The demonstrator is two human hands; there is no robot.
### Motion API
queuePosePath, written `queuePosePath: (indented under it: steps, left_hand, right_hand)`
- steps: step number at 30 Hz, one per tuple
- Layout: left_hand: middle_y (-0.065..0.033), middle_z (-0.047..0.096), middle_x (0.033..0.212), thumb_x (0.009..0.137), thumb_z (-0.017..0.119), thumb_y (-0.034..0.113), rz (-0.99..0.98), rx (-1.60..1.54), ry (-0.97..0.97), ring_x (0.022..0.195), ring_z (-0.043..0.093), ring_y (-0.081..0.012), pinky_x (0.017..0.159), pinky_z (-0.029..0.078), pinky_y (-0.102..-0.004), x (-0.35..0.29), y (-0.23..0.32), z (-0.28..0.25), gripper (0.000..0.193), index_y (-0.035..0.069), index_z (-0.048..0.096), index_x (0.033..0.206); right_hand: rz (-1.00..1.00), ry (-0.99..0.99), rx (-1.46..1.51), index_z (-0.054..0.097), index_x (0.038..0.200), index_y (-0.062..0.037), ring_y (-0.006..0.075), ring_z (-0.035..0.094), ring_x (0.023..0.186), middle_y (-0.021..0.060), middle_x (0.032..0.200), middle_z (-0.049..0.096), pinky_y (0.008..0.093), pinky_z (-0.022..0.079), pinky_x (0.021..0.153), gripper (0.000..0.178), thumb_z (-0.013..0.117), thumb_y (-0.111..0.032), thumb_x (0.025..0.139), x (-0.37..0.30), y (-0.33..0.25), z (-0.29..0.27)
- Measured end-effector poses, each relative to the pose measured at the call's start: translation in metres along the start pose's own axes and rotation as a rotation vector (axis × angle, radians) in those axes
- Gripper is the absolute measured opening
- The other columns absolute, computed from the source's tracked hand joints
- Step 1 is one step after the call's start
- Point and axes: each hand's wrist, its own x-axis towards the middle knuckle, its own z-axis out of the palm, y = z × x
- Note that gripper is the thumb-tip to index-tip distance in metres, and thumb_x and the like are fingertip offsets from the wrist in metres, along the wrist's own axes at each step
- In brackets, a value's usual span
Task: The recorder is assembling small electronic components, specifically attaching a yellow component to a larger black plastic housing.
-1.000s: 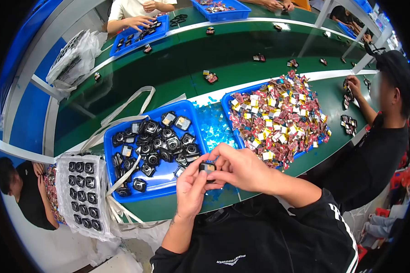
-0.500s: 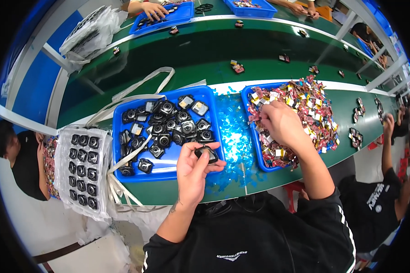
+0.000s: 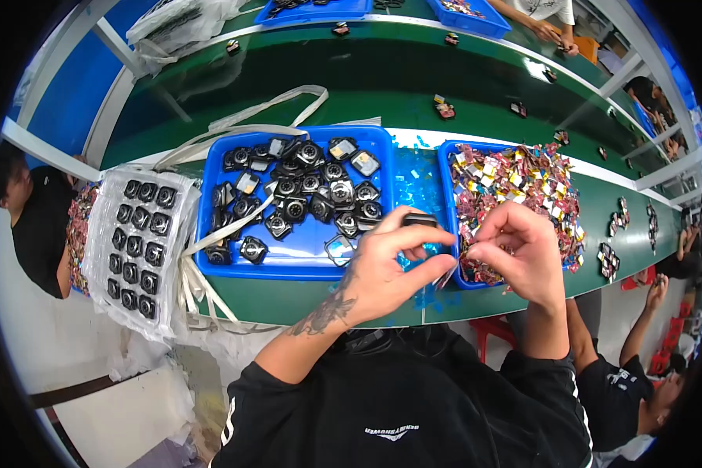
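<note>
My left hand [image 3: 390,269] is over the gap between two blue trays, its fingers around a black watch case [image 3: 420,221]. The thumb is stretched toward my right hand, with a thin piece near its tip that I cannot make out. My right hand [image 3: 522,248] is curled in a pinch over the near part of the right tray [image 3: 447,183]; what its fingertips hold, if anything, is hidden. A heap of small pink, white and yellow labelled pieces [image 3: 522,175] fills that tray. Several black watch cases [image 3: 292,186] lie loose in the left tray [image 3: 288,269].
Blue film scraps [image 3: 415,168] cover the green bench [image 3: 288,308] between the trays. Left of them stands a clear plastic tray [image 3: 139,249] of watch cases in rows. White straps [image 3: 234,226] hang over the left tray. Co-workers sit at both sides and across the bench.
My left hand has moved right with the watch case, away from the left tray. My right hand has drawn back from the heap, and the two hands are closer. The view has shifted slightly.
</note>
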Motion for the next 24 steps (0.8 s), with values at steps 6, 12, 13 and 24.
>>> queuePosePath:
  steps: [6, 12, 13, 24]
  left_hand:
    - [-0.0036, 0.06, 0.092, 0.08, 0.077, 0.008, -0.021, -0.025, 0.01, 0.066, 0.051, -0.0058, 0.059, 0.044, -0.0228, -0.011, -0.008, 0.001, 0.016, 0.002, 0.073, 0.095]
    - [-0.0037, 0.06, 0.089, 0.079, 0.076, 0.003, -0.028, -0.023, 0.178, 0.062, 0.048, -0.0041, 0.056, 0.041, -0.0202, -0.021, -0.01, 0.006, 0.013, 0.001, 0.073, 0.091]
    - [-0.0037, 0.06, 0.089, 0.079, 0.076, 0.003, -0.03, -0.023, 0.179, 0.062, 0.048, -0.0041, 0.056, 0.041, -0.0202, -0.022, -0.012, 0.006, 0.013, 0.001, 0.073, 0.091]
    - [-0.0085, 0.066, 0.097, 0.085, 0.071, -0.001, -0.131, -0.349, 0.382, 0.079, 0.063, -0.0098, 0.065, 0.051, -0.0213, -0.033, -0.029, 0.017, 0.013, -0.006, 0.07, 0.096]
  right_hand:
    - [-0.078, -0.026, -0.012, 0.065, 0.086, 0.0013, 0.0047, 0.058, 0.065, 0.0028, 0.076, 0.065, 0.0198, 0.05, 0.058, 0.014, 0.077, 0.002, 0.079, -0.001, 0.011, 0.022]
    - [-0.093, 0.072, 0.016, 0.063, 0.085, 0.0013, 0.0074, 0.061, 0.066, 0.0043, 0.077, 0.065, 0.0221, 0.052, 0.059, 0.012, 0.075, 0.0, 0.081, -0.001, 0.014, 0.043]
    - [-0.091, 0.071, 0.017, 0.063, 0.085, 0.0013, 0.0074, 0.061, 0.066, 0.0043, 0.077, 0.065, 0.0221, 0.052, 0.059, 0.012, 0.075, 0.0, 0.081, -0.001, 0.015, 0.044]
    - [-0.582, 0.218, -0.534, 0.058, 0.08, -0.005, 0.0302, 0.057, 0.071, 0.0094, 0.077, 0.057, 0.0389, 0.044, 0.063, 0.021, 0.077, -0.002, 0.072, 0.005, 0.021, 0.065]
